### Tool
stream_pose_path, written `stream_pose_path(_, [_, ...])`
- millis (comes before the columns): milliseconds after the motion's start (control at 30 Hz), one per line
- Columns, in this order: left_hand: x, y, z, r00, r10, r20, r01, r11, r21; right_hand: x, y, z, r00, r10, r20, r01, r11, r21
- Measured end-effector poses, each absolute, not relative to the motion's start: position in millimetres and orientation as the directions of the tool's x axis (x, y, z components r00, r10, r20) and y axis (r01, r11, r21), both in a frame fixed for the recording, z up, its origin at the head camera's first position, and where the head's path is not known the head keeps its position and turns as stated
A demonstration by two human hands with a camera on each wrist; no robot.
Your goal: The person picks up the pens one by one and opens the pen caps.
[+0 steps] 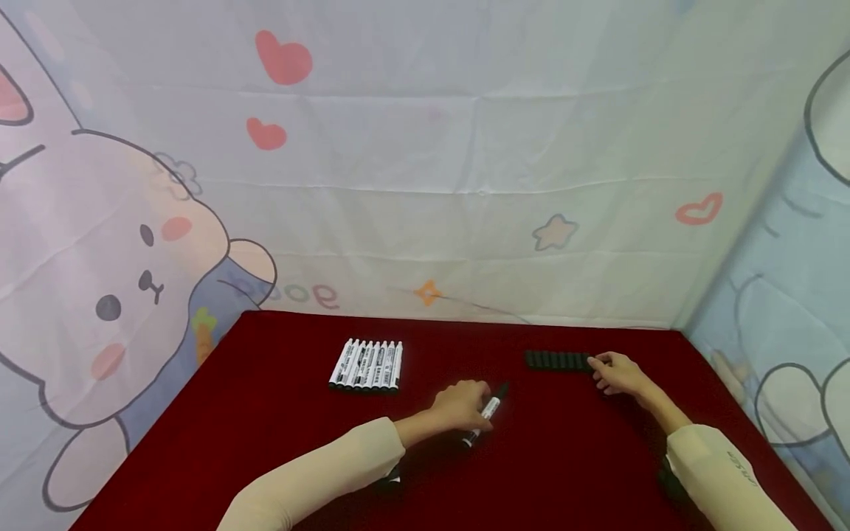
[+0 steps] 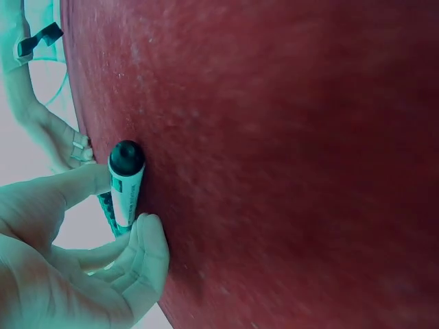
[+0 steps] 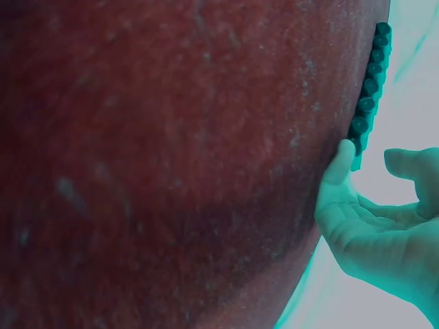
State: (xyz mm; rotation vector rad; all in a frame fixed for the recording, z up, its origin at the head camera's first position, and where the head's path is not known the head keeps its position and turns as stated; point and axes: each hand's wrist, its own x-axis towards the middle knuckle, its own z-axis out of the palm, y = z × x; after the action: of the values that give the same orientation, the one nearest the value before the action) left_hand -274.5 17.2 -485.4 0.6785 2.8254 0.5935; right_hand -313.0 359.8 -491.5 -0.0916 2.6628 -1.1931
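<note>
My left hand (image 1: 460, 405) pinches a white marker (image 1: 490, 407) between thumb and fingers, over the middle of the red table. The marker slants, its dark cap end (image 1: 502, 391) pointing away from me. In the left wrist view, the marker's black rear end (image 2: 127, 159) faces the camera. Farther back on the right, a row of black marker caps (image 1: 558, 361) lies side by side. At the row's right end is my right hand (image 1: 620, 375); one fingertip (image 3: 343, 154) touches the last cap, while the thumb stands apart from it.
Several white markers (image 1: 367, 365) lie in a neat row at the back left of the red table (image 1: 219, 428). A small black-and-white thing (image 1: 394, 476) is partly hidden by my left sleeve (image 1: 325, 468). A printed cloth (image 1: 425, 147) hangs behind the table.
</note>
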Motion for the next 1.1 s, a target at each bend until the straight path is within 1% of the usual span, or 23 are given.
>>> stream_pose_path(33, [-271.4,12.6,-481.3,-0.875,0.475,-0.097,0.39,0.809,0.439,-312.0,358.8,-490.5,-0.971,-0.153,-0.181,0.035,0.664,-0.747])
stream_pose_path(100, [-269.2,3.1,-481.3,-0.856,0.507,-0.101,0.411,0.785,0.464,-309.0,356.3,-487.5,-0.969,-0.162,-0.186,0.032,0.664,-0.747])
stream_pose_path(233, [-268.2,-17.8,-481.8,-0.792,0.6,-0.11,0.446,0.693,0.566,-302.5,348.7,-479.6,-0.968,-0.175,-0.181,0.017,0.672,-0.74])
stream_pose_path(367, [-273.3,-40.0,-480.0,-0.734,0.669,-0.113,0.451,0.605,0.656,-297.8,336.1,-471.6,-0.962,-0.19,-0.197,0.02,0.669,-0.743])
stream_pose_path(500, [-280.0,-60.5,-472.5,-0.725,0.681,-0.104,0.439,0.573,0.692,-294.4,317.5,-462.9,-0.945,-0.25,-0.21,0.004,0.635,-0.773])
stream_pose_path(633, [-284.2,-76.7,-459.6,-0.737,0.671,-0.084,0.417,0.548,0.725,-290.7,295.6,-456.3,-0.92,-0.335,-0.204,-0.04,0.597,-0.801])
stream_pose_path(767, [-287.9,-87.1,-448.5,-0.736,0.674,-0.063,0.398,0.506,0.765,-288.1,273.3,-453.7,-0.882,-0.419,-0.216,-0.067,0.565,-0.822])
stream_pose_path(900, [-292.3,-90.6,-445.8,-0.729,0.684,-0.031,0.4,0.461,0.792,-286.9,253.5,-453.4,-0.835,-0.502,-0.226,-0.09,0.529,-0.844])
stream_pose_path(967, [-294.4,-88.7,-447.6,-0.712,0.702,-0.008,0.419,0.433,0.798,-285.4,246.5,-453.8,-0.814,-0.534,-0.228,-0.097,0.512,-0.854])
stream_pose_path(1100, [-297.3,-79.7,-454.1,-0.644,0.765,0.023,0.469,0.371,0.802,-279.6,238.2,-455.1,-0.779,-0.58,-0.236,-0.089,0.475,-0.875])
